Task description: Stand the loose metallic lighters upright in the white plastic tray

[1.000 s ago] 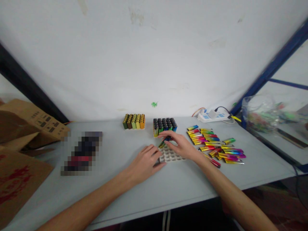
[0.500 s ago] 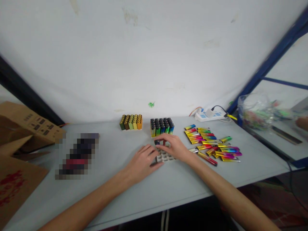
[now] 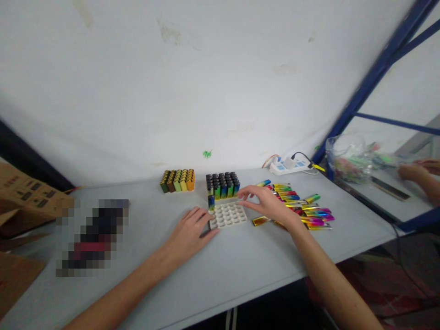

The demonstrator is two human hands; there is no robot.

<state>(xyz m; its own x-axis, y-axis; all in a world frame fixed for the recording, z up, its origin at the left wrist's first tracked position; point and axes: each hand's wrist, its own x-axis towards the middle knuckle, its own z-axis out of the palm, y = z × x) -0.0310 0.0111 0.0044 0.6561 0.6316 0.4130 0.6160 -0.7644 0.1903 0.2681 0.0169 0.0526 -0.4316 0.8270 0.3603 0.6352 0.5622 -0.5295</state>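
Note:
In front of me lies a white tray [image 3: 228,214] with rows of small cells. One upright lighter [image 3: 211,203], blue and yellow-green, stands in its far left corner. My left hand [image 3: 192,229] rests at the near left corner, thumb and fingers around the tray's edge. Open and empty, its fingers slightly curled, my right hand [image 3: 266,201] hovers by the tray's right side. Loose shiny multicoloured lighters [image 3: 314,213] lie spread to the right, partly hidden by that hand. Behind the tray stands a full block of black-topped lighters [image 3: 223,185].
A second block of gold-topped lighters [image 3: 178,180] stands farther left. A white power strip [image 3: 289,165] lies by the wall. Cardboard boxes [image 3: 30,195] and a pixelated dark object [image 3: 96,233] are at left. Beyond the blue frame [image 3: 371,87], another person's hands [image 3: 415,172] show near a plastic bag [image 3: 347,156].
My right hand has let go of the lighter at the tray's far left corner and moved right, uncovering the tray. The left hand stays at the tray. The camera view has shifted.

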